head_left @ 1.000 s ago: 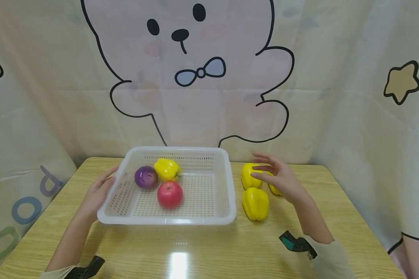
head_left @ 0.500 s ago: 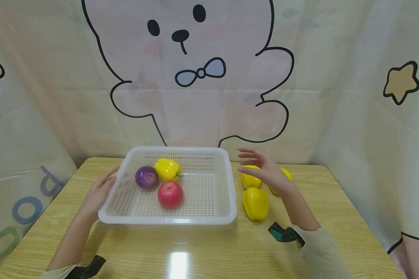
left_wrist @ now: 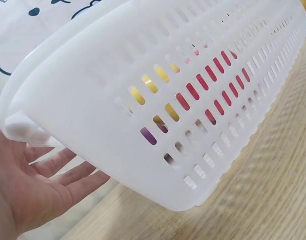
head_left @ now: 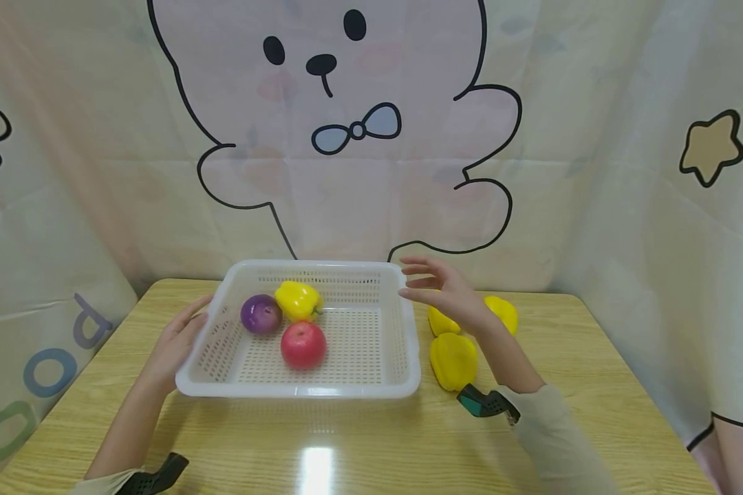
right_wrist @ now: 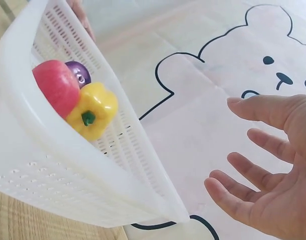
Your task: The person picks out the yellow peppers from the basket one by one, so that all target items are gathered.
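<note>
A white perforated plastic basket [head_left: 353, 390] stands on the table. It holds a yellow bell pepper [head_left: 298, 300], a red apple [head_left: 303, 346] and a purple round fruit or vegetable [head_left: 261, 315], all in its left half. My left hand [head_left: 177, 342] is at the basket's left side; in the left wrist view its loosely straight fingers [left_wrist: 80, 172] lie under the rim, by the outer wall. My right hand [head_left: 450, 294], holding nothing, hovers by the right rim, fingers spread and slightly bent. Whether it touches the rim, I cannot tell.
Right of the basket, several yellow bell peppers [head_left: 454, 362] sit on the wooden table [head_left: 371, 440]. My right hand and forearm partly cover those behind. A printed curtain [head_left: 433, 206] hangs beyond the table's far edge and along both sides.
My right hand has moved left, from over the loose yellow peppers to the basket's right rim, uncovering one pepper behind the forearm. The left hand has stayed at the basket's left side.
</note>
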The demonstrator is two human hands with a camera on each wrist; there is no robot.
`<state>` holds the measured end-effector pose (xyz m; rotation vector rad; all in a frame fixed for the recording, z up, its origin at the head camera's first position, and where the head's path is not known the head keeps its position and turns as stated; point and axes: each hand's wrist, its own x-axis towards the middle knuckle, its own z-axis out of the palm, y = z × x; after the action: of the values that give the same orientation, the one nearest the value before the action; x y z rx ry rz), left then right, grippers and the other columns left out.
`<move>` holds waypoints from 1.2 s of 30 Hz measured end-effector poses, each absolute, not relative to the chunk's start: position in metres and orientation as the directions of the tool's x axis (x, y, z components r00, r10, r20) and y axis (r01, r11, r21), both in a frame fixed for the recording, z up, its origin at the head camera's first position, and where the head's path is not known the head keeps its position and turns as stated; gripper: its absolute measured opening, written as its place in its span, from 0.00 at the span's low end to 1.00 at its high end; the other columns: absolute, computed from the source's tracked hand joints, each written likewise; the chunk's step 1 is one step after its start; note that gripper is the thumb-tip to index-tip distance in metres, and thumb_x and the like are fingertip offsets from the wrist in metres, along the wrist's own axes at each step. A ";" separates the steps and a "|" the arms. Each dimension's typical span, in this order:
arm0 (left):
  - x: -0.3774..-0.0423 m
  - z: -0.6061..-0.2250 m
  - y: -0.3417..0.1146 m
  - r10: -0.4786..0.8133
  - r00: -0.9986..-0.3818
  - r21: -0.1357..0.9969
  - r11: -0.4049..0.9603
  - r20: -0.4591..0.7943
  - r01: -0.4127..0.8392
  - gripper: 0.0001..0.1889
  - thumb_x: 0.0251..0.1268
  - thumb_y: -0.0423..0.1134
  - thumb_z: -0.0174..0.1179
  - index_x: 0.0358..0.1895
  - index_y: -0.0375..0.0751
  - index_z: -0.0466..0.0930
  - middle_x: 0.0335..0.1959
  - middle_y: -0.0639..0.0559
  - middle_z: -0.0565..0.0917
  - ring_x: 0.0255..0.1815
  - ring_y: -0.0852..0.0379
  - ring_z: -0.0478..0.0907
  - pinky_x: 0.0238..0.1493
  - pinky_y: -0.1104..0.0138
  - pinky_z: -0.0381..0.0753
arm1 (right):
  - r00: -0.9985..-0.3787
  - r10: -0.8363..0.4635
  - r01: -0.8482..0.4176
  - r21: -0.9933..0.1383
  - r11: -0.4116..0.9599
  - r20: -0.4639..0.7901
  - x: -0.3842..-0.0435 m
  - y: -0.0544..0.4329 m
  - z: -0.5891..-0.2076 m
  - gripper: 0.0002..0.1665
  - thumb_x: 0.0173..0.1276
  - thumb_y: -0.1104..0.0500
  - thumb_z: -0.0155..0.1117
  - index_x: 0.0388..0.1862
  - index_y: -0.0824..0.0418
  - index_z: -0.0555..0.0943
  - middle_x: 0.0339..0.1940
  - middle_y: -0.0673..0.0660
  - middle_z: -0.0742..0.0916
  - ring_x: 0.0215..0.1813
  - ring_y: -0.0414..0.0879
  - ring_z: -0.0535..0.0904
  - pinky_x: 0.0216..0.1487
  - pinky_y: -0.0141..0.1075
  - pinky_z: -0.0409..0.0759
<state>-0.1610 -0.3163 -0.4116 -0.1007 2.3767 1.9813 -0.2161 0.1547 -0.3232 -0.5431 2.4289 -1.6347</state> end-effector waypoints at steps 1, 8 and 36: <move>-0.161 -0.411 -0.316 -0.020 -0.997 0.980 0.182 -0.077 -0.079 0.32 0.89 0.52 0.43 0.86 0.45 0.50 0.46 0.76 0.79 0.45 0.70 0.82 0.44 0.68 0.86 | -0.920 -0.386 -0.204 -0.919 0.337 0.063 -0.217 0.152 -0.323 0.36 0.74 0.56 0.72 0.78 0.56 0.71 0.75 0.66 0.76 0.70 0.62 0.78 0.69 0.60 0.78; -0.161 -0.410 -0.316 -0.017 -0.996 0.978 0.191 -0.084 -0.086 0.33 0.89 0.52 0.42 0.86 0.44 0.49 0.46 0.76 0.79 0.46 0.70 0.82 0.45 0.67 0.86 | -0.912 -0.407 -0.206 -0.917 0.341 0.054 -0.219 0.135 -0.318 0.37 0.74 0.58 0.71 0.79 0.58 0.70 0.75 0.66 0.76 0.69 0.63 0.77 0.69 0.57 0.79; -0.160 -0.411 -0.316 -0.019 -0.996 0.976 0.202 -0.083 -0.085 0.32 0.89 0.52 0.42 0.86 0.47 0.51 0.45 0.75 0.79 0.44 0.68 0.83 0.43 0.67 0.86 | -0.877 -0.480 -0.242 -0.870 0.429 0.008 -0.251 0.058 -0.322 0.34 0.74 0.59 0.71 0.75 0.61 0.73 0.72 0.68 0.76 0.65 0.63 0.80 0.64 0.49 0.84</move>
<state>-0.1599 -0.3161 -0.4106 -0.1041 2.3949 1.9489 -0.2507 0.0579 -0.3222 -0.6303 2.4423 -1.4269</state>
